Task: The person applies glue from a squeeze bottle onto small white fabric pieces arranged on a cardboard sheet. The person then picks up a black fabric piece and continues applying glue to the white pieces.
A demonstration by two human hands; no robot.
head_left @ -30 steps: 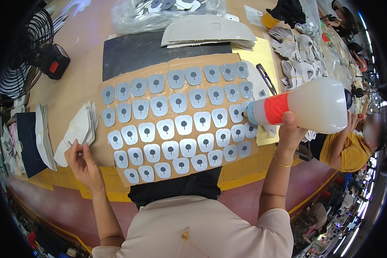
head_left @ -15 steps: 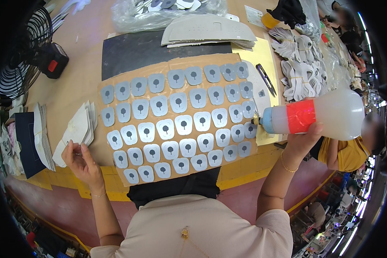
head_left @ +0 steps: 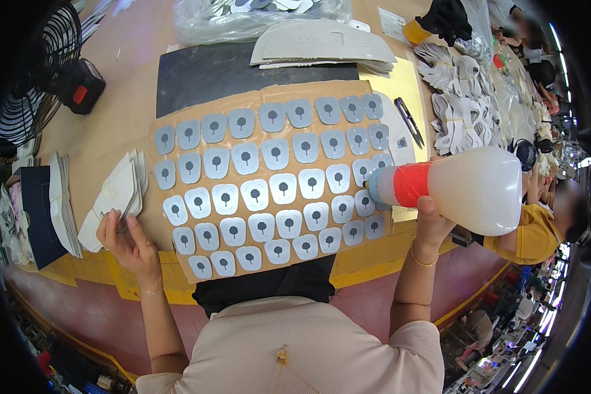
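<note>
1. Bottle point(head_left: 469, 187): held in the right hand point(head_left: 437, 223), the nearer one; well to the right of the left hand point(head_left: 128, 246).
2. Long axis: crosswise, tipped over; blue cap point(head_left: 376, 188) points left of the right hand, over grey patches point(head_left: 283, 189). Tip contact cannot be told.
3. Right hand: closed on the bottle, thumb at the red band point(head_left: 412, 184).
4. Left hand: half open, nothing visibly held, by white pieces point(head_left: 118, 187).

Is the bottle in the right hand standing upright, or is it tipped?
Tipped: in the right hand, the bottle points its blue cap toward the grey pieces and its broad base away from them.
</note>
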